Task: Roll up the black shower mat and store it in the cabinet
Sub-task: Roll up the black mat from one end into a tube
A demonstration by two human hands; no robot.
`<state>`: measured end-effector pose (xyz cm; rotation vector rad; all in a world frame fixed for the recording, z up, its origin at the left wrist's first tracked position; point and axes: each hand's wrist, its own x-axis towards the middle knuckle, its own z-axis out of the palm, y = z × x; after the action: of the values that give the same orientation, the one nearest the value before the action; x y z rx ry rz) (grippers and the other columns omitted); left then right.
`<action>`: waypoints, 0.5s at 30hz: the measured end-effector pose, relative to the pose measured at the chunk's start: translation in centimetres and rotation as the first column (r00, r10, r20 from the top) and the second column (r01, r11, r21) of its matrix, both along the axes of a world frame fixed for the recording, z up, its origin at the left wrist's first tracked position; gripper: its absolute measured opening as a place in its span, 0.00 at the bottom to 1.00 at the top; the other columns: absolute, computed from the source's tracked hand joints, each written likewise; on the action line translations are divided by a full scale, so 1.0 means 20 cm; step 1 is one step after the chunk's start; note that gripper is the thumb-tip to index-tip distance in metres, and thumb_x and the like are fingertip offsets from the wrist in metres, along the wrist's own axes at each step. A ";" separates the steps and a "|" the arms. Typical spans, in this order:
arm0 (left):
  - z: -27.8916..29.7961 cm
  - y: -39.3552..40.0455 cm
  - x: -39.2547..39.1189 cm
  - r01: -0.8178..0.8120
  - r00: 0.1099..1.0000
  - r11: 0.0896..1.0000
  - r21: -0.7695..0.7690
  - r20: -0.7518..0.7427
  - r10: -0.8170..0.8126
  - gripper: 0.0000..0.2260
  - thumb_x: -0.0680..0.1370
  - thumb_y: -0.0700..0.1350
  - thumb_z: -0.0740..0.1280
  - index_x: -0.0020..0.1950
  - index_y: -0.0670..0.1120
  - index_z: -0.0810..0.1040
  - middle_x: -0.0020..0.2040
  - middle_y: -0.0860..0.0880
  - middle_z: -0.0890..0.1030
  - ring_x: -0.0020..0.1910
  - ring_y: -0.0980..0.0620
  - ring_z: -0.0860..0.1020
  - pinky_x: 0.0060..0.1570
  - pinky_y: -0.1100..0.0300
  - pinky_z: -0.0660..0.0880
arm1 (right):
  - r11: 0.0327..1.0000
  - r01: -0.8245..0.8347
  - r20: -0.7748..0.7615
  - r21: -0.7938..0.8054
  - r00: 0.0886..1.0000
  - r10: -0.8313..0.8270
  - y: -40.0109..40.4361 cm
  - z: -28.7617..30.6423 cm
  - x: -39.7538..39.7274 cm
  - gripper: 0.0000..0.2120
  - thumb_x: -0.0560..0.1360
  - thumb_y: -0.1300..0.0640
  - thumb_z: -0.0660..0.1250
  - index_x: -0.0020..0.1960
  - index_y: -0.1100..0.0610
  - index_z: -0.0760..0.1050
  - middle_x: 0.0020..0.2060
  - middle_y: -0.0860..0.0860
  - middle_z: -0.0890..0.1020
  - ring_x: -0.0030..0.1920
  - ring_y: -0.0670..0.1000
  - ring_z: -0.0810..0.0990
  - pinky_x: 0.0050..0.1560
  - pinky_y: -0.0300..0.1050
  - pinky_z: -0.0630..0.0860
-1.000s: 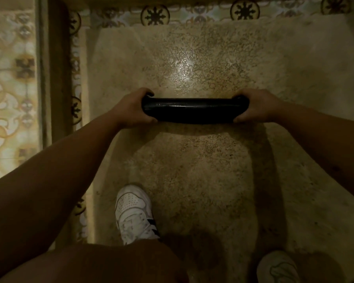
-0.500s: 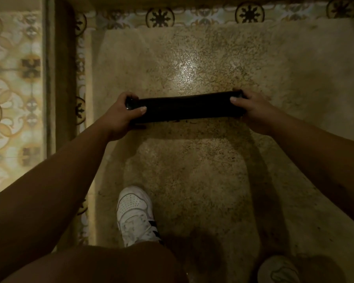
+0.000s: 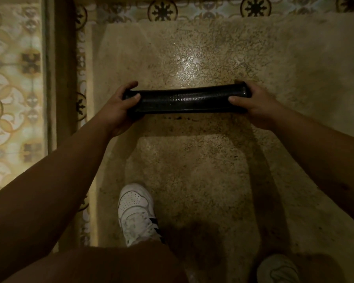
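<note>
Black shower mat (image 3: 185, 102) was fully rolled into 1 tight tube, held horizontal w/ both hands over the speckled shower floor (image 3: 192, 180). Can't tell if the tube touched the floor or sat just above it; its shadow fell right below, toward the person.

Left hand (image 3: 119, 107) gripped the left end: thumb across the near face of the roll, fingers (image 3: 129, 86) curled over the far side, so wrapped closed on the mat. Right hand (image 3: 253, 103) gripped the right end the same way, thumb on the near face, rest of the fingers behind the end of the roll and mostly hidden. Roll spanned hand to hand, middle section bare, w/ a dotted texture catching light.

Counts: 1 mat, 2 hands, 2 white sneakers: left shoe (image 3: 136, 213) in full view below the roll, right shoe (image 3: 278, 270) cut off at bottom edge. Patterned tiles (image 3: 12, 78) ran along the left and top, beyond a raised curb (image 3: 61, 78). Light glare spot on the floor beyond the roll.
</note>
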<state>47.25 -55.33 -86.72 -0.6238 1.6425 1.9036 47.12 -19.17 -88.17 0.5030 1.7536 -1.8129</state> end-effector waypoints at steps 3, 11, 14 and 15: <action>0.04 -0.01 -0.03 0.041 0.999 0.999 -0.033 -0.023 -0.042 0.22 0.80 0.42 0.63 0.73 0.53 0.65 0.63 0.51 0.67 0.59 0.46 0.74 0.53 0.54 0.79 | 0.998 -0.056 0.022 0.040 0.998 0.055 0.02 0.04 -0.03 0.32 0.71 0.62 0.72 0.71 0.51 0.65 0.62 0.50 0.71 0.60 0.52 0.76 0.53 0.45 0.77; 0.32 -0.01 -0.03 -0.060 0.996 0.998 -0.004 -0.071 0.059 0.14 0.80 0.42 0.63 0.63 0.56 0.69 0.60 0.48 0.71 0.53 0.44 0.76 0.43 0.54 0.78 | 0.993 -0.113 0.092 -0.037 0.989 0.116 0.01 0.42 -0.17 0.27 0.76 0.61 0.67 0.71 0.46 0.63 0.61 0.48 0.70 0.59 0.55 0.75 0.55 0.53 0.77; 0.58 -0.03 -0.03 -0.089 0.993 0.996 0.009 -0.083 0.089 0.12 0.78 0.42 0.65 0.58 0.57 0.71 0.59 0.47 0.71 0.52 0.44 0.76 0.41 0.52 0.77 | 0.998 -0.026 0.105 -0.060 0.994 0.033 -0.04 0.68 -0.17 0.17 0.78 0.57 0.64 0.65 0.47 0.68 0.61 0.51 0.71 0.60 0.56 0.75 0.53 0.53 0.77; 0.68 -0.04 -0.03 -0.092 0.992 0.996 0.014 -0.084 0.093 0.12 0.78 0.42 0.65 0.57 0.57 0.72 0.59 0.47 0.71 0.52 0.44 0.75 0.41 0.52 0.77 | 0.998 0.012 0.098 -0.058 0.995 -0.007 -0.05 0.79 -0.16 0.15 0.78 0.57 0.64 0.63 0.48 0.70 0.62 0.52 0.72 0.60 0.57 0.75 0.51 0.51 0.78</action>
<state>46.68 -56.20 -73.19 -0.6336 1.6814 2.0286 44.02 -20.21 -72.32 0.5670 1.6304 -1.8099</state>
